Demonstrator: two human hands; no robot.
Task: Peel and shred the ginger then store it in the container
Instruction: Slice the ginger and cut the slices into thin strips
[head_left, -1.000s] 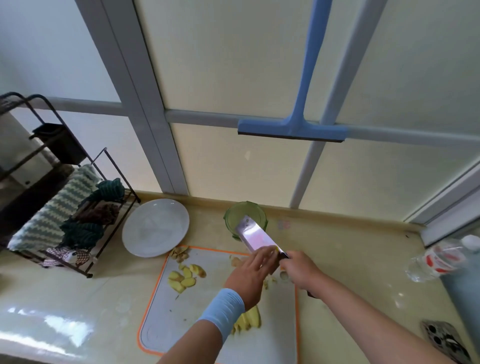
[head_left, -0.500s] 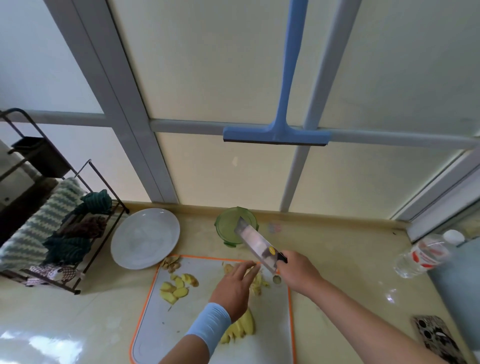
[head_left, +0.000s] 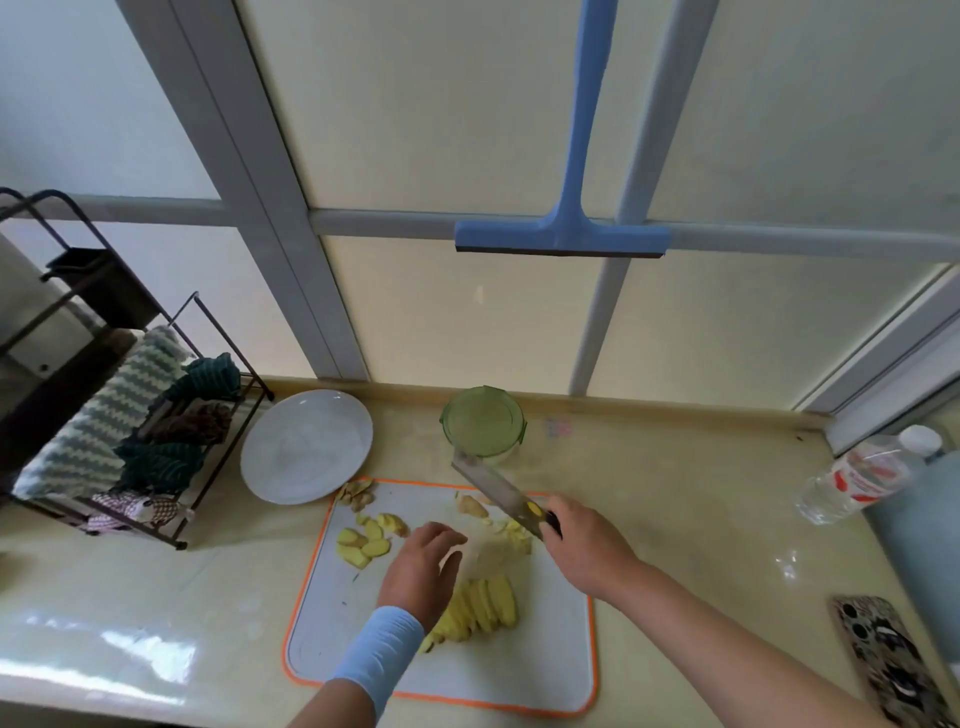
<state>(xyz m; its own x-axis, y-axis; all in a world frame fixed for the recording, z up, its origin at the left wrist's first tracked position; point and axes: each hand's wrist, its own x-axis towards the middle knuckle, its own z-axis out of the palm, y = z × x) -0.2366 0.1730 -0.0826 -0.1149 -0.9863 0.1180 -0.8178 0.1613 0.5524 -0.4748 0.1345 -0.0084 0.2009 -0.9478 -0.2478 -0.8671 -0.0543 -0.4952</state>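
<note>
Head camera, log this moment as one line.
right hand: grips knife | left hand: open, over cutting board | ginger slices: on board | container: closed

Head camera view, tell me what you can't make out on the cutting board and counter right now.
- Ginger under the left hand: hidden by the hand, motion-blurred.
- Knife handle: covered by the right hand.
- Green container contents: lid on.
- Phone: cut off by the edge.

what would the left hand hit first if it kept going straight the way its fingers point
Probably the loose ginger bits just beyond the left hand, then the knife held by the right hand. Depth is unclear, so the hand may be above the cutting board.
</note>
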